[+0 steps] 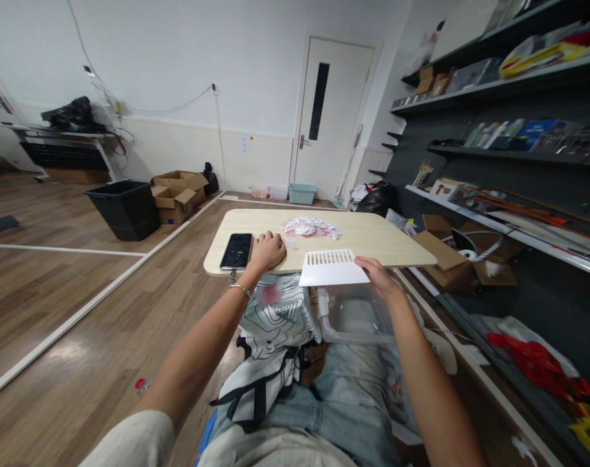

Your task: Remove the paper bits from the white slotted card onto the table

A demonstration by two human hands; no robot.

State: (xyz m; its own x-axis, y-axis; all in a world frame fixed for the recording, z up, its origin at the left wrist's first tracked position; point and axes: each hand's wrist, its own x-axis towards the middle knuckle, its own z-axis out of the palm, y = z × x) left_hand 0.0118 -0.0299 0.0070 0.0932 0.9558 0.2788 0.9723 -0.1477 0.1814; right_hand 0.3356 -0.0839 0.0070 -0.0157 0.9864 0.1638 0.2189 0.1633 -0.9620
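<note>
My right hand point(377, 275) grips the right edge of a white card point(334, 274) with a row of narrow slots along its far side. The card is held at the table's near edge, partly over it. My left hand point(270, 250) rests on the tabletop with fingers slightly bent and nothing visible in it. Just left of that hand lies a black smartphone point(237, 251) with a strap at its near end. Beyond both hands, a heap of small white and pinkish paper-like pieces point(312, 227) is spread on the pale wooden table point(382, 237).
Below the table stands a clear plastic bin point(356, 314), beside a black-and-white patterned cloth bag point(280, 318). A black bin point(124, 211) and cardboard boxes point(178, 194) are at the left. Loaded shelves point(513, 155) and an open carton point(445, 256) line the right.
</note>
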